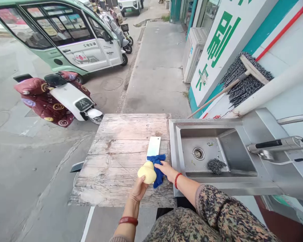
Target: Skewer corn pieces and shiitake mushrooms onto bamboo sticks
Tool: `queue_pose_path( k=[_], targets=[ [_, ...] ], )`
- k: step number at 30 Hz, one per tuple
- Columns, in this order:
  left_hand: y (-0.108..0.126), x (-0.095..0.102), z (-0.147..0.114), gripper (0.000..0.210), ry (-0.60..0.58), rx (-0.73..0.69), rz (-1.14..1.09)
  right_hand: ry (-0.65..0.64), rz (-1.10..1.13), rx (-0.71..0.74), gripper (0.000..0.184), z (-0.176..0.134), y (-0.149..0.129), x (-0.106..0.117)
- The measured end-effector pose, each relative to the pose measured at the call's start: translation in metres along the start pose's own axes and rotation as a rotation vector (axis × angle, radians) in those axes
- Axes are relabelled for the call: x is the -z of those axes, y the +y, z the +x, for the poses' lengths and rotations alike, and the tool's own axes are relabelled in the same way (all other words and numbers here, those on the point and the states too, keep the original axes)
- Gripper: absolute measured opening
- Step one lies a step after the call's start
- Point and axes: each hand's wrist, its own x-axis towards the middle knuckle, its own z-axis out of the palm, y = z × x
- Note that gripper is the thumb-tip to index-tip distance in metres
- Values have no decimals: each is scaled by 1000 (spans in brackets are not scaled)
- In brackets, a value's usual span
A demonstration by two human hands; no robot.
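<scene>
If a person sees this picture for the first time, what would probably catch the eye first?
Probably the bright blue cloth touched by the right hand over the weathered wooden table, together with the pale yellow, lumpy object in the left hand, just beside it. After that, perhaps the mint-green and white covered vehicle at upper left, and the steel sink right of the table.

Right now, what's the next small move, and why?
Probably have the right hand draw the blue cloth off the flat blade: its fingers are at the cloth, which appears to cover the blade's near end, while the left hand is occupied holding the pale yellow piece.
</scene>
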Motion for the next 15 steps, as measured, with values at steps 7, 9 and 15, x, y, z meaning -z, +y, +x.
queue_pose_path(
  k=[7,9,15],
  targets=[
    [3,28,4,74,-10,41,3,31,242,-60,34,-1,0,-6],
    [6,23,3,70,0,52,23,-24,336,-73,38,-3,1,-4],
    [19,-40,-23,69,-9,23,70,-151,570,-11,52,-25,-10,10]
  ],
)
